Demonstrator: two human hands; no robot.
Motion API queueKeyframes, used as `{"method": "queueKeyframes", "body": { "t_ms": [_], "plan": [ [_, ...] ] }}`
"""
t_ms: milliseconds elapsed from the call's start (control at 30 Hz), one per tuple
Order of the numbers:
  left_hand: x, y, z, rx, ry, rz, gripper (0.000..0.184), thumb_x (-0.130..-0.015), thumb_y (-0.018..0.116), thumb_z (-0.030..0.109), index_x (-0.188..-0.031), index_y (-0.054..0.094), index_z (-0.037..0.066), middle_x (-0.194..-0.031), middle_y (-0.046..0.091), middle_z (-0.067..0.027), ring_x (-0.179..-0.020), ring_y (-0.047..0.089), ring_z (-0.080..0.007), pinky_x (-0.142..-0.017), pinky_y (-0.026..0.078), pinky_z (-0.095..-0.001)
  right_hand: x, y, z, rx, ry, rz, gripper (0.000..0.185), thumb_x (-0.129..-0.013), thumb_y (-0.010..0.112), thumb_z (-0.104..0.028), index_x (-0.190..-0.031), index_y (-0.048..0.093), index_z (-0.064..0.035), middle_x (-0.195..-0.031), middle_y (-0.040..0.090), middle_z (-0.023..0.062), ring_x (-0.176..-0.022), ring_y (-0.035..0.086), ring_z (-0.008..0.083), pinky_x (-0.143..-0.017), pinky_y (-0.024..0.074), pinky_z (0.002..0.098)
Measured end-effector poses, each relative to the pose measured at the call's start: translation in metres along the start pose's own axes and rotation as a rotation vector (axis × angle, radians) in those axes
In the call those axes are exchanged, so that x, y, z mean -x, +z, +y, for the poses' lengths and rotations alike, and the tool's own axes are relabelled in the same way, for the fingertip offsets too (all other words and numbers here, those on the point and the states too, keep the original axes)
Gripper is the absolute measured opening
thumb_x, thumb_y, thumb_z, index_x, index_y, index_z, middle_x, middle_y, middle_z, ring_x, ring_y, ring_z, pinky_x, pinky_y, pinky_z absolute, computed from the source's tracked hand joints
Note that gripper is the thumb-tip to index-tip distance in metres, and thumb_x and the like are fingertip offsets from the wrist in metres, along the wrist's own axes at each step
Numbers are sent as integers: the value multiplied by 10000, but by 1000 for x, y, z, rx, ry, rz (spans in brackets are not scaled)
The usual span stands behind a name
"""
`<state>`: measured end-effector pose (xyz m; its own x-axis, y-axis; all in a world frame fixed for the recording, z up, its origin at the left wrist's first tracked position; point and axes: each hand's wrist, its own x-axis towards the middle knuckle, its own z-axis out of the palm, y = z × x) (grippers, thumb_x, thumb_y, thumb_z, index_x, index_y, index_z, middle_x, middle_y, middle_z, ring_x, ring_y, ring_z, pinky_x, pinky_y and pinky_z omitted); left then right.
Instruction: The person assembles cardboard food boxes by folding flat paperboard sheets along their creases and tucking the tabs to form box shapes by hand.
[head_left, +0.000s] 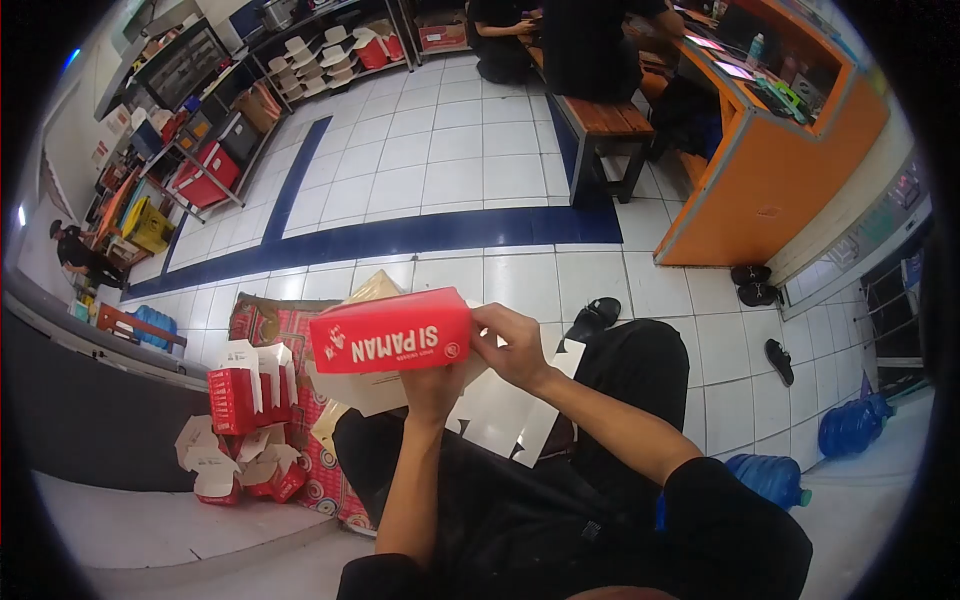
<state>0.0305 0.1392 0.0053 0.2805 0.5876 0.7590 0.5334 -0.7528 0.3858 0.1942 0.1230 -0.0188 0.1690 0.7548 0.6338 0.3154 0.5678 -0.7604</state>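
Note:
A red and white cardboard food box point(392, 325), printed "SI PAMAN", is held up over my lap, its lettering upside down to me. My left hand point(436, 392) grips it from below, with the fingers mostly hidden behind the cardboard. At the box's right end, my right hand point(512, 345) pinches the edge between thumb and fingers. Under my right forearm, flat white cardboard blanks point(505, 412) lie across my lap. Part of a cream-coloured piece of cardboard point(375, 286) shows behind the box.
Left of me, folded red and white boxes point(236, 400) stand grouped on a patterned mat point(320, 480), with loose open ones point(215, 472) nearer. Blue water jugs point(765, 478) are at my right. Ahead are a wooden bench point(600, 118), an orange counter point(760, 190) and several people.

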Motion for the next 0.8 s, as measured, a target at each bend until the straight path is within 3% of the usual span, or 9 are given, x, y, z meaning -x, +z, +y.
{"method": "queueKeyframes", "body": {
  "t_ms": [100, 167, 267, 367, 600, 733, 800],
  "plan": [
    [-4, 1, 0, -20, 4, 75, 379, -910, 830, 2, -1279, 745, 13, -1195, 766, -157, -1079, 751, -363, -928, 583, -478, -2, -4, 6, 225, -150, -22, 230, -945, 774, -63, -1174, 794, -74, -969, 784, 63, -746, 733, 257, -667, 570, 377],
    [-6, -1, -4, -25, 32, 112, 316, -951, 821, 0, -1258, 745, -10, -1144, 779, -150, -1023, 772, -340, -880, 598, -446, 1, -5, 14, 374, -360, -68, 307, -828, 854, -40, -1127, 789, -60, -1001, 785, 73, -790, 735, 245, -708, 574, 364],
    [4, -3, -14, 54, -71, 121, 302, -935, 823, -31, -1226, 742, -34, -1090, 781, -158, -954, 786, -324, -818, 620, -419, 2, -7, 9, 425, -394, -133, 370, -811, 855, -54, -1175, 800, -86, -1034, 780, 58, -814, 732, 246, -751, 580, 384],
    [0, -3, -13, 156, -217, 75, 272, -985, 778, -29, -1250, 721, -52, -1138, 764, -169, -984, 792, -270, -802, 653, -370, 7, -9, 13, 435, -358, -155, 384, -826, 860, -86, -1206, 805, -97, -1051, 775, 46, -832, 719, 264, -802, 580, 377],
    [1, 7, -10, 157, -195, 53, 268, -1011, 753, -20, -1273, 712, -57, -1174, 755, -175, -1032, 785, -275, -838, 664, -371, 2, -10, 16, 333, -312, -149, 330, -861, 856, -69, -1186, 804, -59, -1041, 784, 54, -884, 729, 262, -808, 582, 372],
    [0, 6, -6, 294, -345, 48, 275, -1027, 743, 1, -1297, 709, -36, -1174, 757, -175, -1036, 775, -265, -851, 649, -368, 2, -5, 10, 278, -255, -130, 281, -846, 864, -42, -1123, 821, -58, -1010, 780, 75, -863, 731, 280, -785, 593, 386],
    [2, -2, -6, 235, -343, 4, 272, -1045, 718, 6, -1312, 697, -43, -1198, 754, -173, -1070, 770, -261, -879, 640, -372, 6, 0, 12, 239, -128, -99, 278, -841, 865, -22, -1113, 824, -61, -990, 772, 87, -861, 733, 288, -787, 595, 389]
  ]
}}
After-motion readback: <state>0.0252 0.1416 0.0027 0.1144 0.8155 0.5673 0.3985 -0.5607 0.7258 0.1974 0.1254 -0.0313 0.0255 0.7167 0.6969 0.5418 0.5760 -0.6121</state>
